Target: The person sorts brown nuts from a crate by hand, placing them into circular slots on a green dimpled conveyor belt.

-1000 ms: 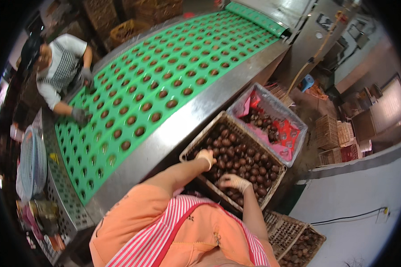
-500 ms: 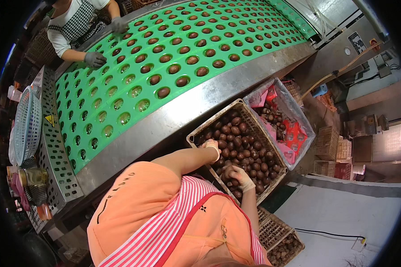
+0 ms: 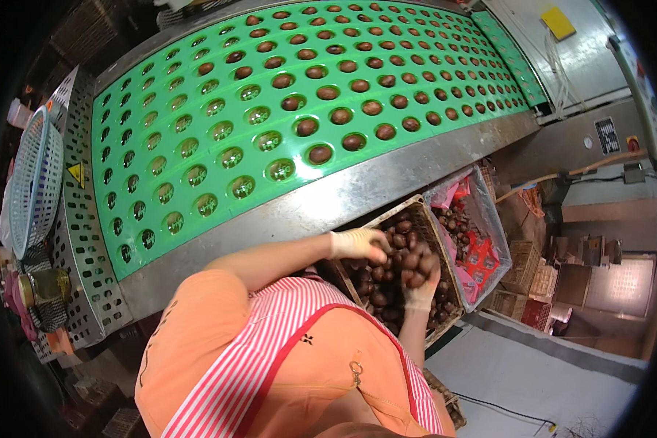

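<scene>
Dark brown, glossy egg-shaped pieces (image 3: 378,299) fill a worn plastic crate (image 3: 446,271) right of my body. My right hand (image 3: 420,298), in a pale glove, is closed around a cluster of these brown eggs, lifted over the heap and blurred by motion. Facing it, my left hand (image 3: 361,244) is gloved too, its fingers curled at the crate's near-left side; whatever lies inside them is hidden. Beyond stretches a green tray belt (image 3: 219,171) of round cups. Its right part has a brown egg in each cup, while many cups on the left hold none.
A steel ledge (image 3: 285,201) runs between the belt and me. Beside the crate stands a plastic-lined bin (image 3: 495,252) with red and pink wrappers and more brown pieces. A blue basket (image 3: 36,182) leans at the left. Another crate (image 3: 445,398) is low on the right.
The view has shifted, and the belt's filled cups now sit farther right. Both my hands have risen from the heap, the right with several eggs. The co-worker at the far left is out of view.
</scene>
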Available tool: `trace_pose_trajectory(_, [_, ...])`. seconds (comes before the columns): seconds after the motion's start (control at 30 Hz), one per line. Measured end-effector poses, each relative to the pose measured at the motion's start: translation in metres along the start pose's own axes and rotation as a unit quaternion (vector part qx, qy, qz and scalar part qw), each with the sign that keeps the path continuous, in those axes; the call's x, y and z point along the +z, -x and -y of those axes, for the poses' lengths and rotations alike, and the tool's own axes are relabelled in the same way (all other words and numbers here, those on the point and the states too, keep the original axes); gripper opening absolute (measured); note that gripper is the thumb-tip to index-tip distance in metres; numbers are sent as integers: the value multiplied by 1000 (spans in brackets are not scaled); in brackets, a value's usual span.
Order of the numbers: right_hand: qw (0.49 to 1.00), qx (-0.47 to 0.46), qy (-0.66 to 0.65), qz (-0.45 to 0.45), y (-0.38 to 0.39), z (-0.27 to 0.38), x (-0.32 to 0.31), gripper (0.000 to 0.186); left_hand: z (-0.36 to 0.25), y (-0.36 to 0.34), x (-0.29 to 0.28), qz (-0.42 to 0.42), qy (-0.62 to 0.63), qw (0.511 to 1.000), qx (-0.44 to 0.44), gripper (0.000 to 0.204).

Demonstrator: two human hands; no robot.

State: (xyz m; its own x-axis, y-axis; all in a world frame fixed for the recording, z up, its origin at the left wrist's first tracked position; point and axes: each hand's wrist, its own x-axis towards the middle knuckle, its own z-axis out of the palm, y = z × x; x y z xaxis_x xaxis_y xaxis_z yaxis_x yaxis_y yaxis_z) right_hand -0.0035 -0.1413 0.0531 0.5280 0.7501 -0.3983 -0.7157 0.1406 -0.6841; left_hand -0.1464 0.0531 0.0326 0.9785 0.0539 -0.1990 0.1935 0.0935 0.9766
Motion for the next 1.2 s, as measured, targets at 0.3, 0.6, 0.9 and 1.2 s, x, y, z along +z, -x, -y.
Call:
trace_pose_trajectory(0.3, [914,51,310,256,-171,-68,238,46,2,178,-184,-476,-137,858,-137,45])
trace_pose_trajectory(0.6, [813,-133,512,246,-268,-180,292,47,30,191,-218,-547,-314,762,-148,54])
trace_pose_trajectory(0.9, [363,-288,836,295,-303,-180,392,37,52,169,-302,-502,-452,714,-186,44])
trace_pose_trajectory(1.2, [439,-330,803,233,-287,-178,367,32,72,168,-300,-551,-416,721,-53,35])
